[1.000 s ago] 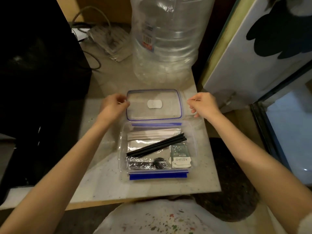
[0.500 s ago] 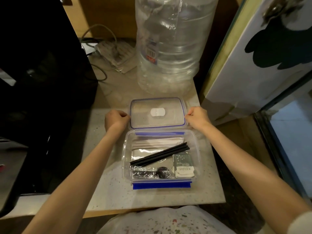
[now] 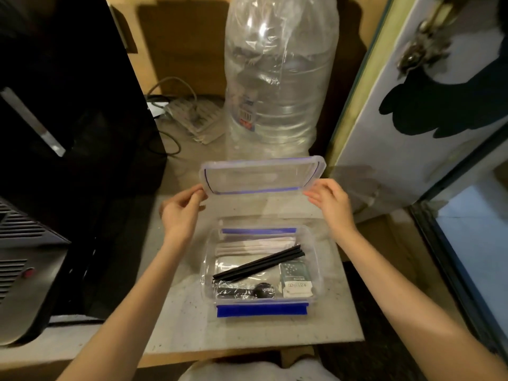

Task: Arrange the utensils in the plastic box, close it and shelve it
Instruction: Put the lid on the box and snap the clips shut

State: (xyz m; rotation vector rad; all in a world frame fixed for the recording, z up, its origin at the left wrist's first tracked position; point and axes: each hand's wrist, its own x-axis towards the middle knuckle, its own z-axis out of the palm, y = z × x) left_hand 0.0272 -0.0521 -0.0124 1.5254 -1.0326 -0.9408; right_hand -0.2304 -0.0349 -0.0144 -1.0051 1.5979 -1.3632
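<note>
Head view shows the clear lid (image 3: pixel 262 176) raised off the worktop (image 3: pixel 181 306), the left hand (image 3: pixel 180 213) pinching its near-left corner and the right hand (image 3: pixel 330 200) pinching its near-right corner, a two-sided hold that keeps it level, probably for lowering squarely. Below and nearer the person sits the open plastic box (image 3: pixel 262 266), already holding black chopsticks (image 3: pixel 259 264) laid diagonally, paper-wrapped utensils (image 3: pixel 255 246) along the far wall, a wrapped black spoon (image 3: pixel 244 291) and a small packet (image 3: pixel 297 277). Its blue front clip (image 3: pixel 261 309) hangs down, leaving the rim free to take the lid.
</note>
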